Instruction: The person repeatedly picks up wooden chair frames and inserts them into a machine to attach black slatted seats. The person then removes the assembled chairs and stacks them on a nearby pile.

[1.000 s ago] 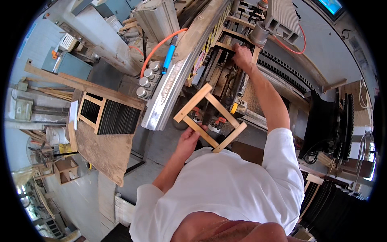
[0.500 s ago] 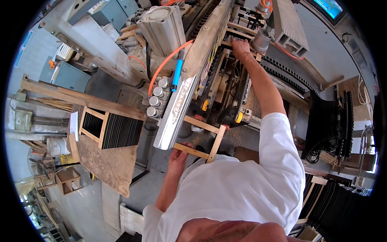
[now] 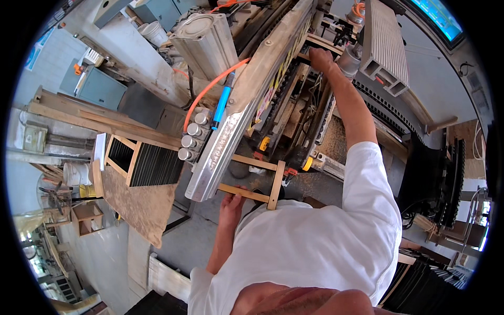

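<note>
The left hand (image 3: 230, 211) is gripping a pale, rectangular wooden frame (image 3: 276, 185) by its lower rail; a long, dusty metal beam (image 3: 249, 86) is partly hiding it. The right hand (image 3: 321, 60) is resting near a straight, pale wooden bar (image 3: 328, 45); its grip I cannot tell. The person is seemingly tending the dark-railed machine (image 3: 286, 113); lifting the frame calls for clearing the beam.

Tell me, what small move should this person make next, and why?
Perhaps the left hand should ease the wooden frame slightly rightward: the metal rail hides the frame's left end in this view, so lifting could bump it, while the right hand is occupied, reaching into the machine.
</note>
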Tool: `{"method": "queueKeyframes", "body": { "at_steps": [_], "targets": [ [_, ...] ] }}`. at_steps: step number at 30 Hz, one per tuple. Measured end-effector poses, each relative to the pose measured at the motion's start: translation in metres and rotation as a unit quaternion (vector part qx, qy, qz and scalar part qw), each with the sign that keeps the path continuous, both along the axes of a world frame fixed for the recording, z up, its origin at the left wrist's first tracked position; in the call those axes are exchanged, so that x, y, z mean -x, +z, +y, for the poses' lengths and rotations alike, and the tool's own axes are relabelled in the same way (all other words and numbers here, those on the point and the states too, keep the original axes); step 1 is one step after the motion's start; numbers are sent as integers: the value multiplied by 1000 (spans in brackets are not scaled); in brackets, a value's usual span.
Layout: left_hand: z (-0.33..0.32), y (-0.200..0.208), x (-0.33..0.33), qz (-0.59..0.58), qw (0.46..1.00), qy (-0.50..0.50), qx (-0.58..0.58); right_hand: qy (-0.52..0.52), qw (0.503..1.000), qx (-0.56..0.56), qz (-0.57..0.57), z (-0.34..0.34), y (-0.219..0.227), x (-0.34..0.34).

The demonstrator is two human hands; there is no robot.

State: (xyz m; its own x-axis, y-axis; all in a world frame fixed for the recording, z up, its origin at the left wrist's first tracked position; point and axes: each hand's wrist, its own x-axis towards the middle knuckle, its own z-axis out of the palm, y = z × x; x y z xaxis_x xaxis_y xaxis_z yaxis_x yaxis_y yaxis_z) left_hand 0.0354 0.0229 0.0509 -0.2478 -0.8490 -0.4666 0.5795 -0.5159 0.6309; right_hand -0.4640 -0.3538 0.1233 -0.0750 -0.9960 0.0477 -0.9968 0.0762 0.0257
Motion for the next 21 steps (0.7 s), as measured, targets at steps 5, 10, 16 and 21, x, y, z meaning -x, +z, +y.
{"method": "queueKeyframes", "body": {
  "at_steps": [5, 10, 16, 21],
  "targets": [
    [1, -10, 12, -6, 1000, 5, -2, 20, 1000, 11, -19, -3, 3, -7],
    [-1, -23, 21, -15, 1000, 11, -18, 79, 994, 67, -18, 0, -4, 2],
    [-1, -28, 30, -25, 1000, 6, -16, 76, 992, 73, 77, -8, -13, 5],
    [16, -26, 30, -35, 998, 49, -18, 80, 992, 74, 64, -2, -5, -17]
  ]
}}
